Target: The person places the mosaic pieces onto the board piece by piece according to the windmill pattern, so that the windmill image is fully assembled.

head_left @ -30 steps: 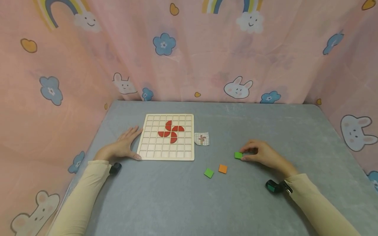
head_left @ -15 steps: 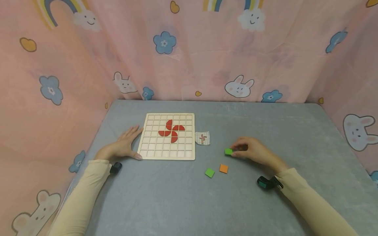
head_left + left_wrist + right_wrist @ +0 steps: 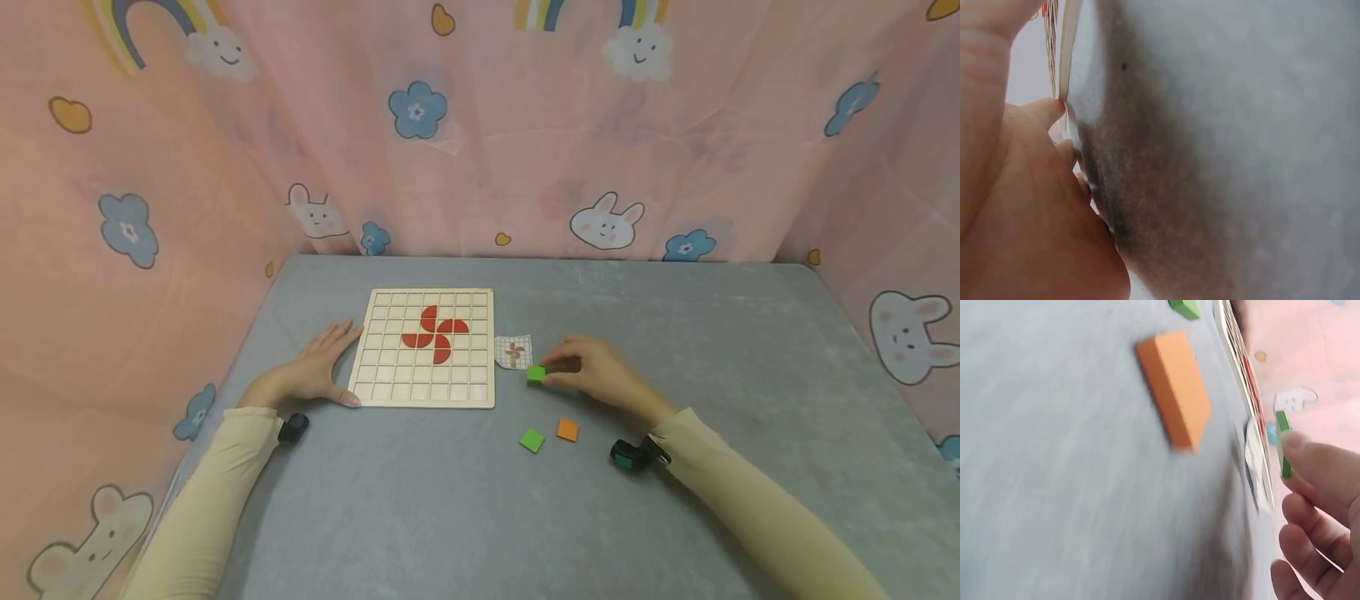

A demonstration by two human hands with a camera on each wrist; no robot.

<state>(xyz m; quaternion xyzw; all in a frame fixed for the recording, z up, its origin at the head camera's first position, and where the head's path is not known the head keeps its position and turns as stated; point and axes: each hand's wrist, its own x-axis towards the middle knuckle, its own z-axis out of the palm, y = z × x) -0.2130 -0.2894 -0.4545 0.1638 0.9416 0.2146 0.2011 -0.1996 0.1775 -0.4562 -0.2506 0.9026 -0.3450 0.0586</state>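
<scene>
Between its thumb and fingertips my right hand (image 3: 600, 372) pinches a green square tile (image 3: 536, 374), just beside the lower right corner of a small paper card. The right wrist view shows this green tile (image 3: 1283, 444) edge-on at the fingertips. A pale wooden grid board (image 3: 390, 383) lies on the table, with red quarter-round pieces (image 3: 442, 350) forming a pinwheel in its cells. With fingers spread, my left hand (image 3: 311, 367) rests against the board's left edge, thumb at the near corner. The card (image 3: 513, 353), touching the board's right side, bears a small printed pinwheel on a grid.
A second green tile (image 3: 532, 440) and an orange tile (image 3: 567, 430) lie on the grey table (image 3: 420, 517), nearer than the card. Behind and at the sides hangs a pink patterned curtain (image 3: 495, 150). Each wrist carries a black camera (image 3: 633, 455).
My right hand has moved left with the green tile, from the right of the orange tile to the card's corner. The left hand and board stay where they were.
</scene>
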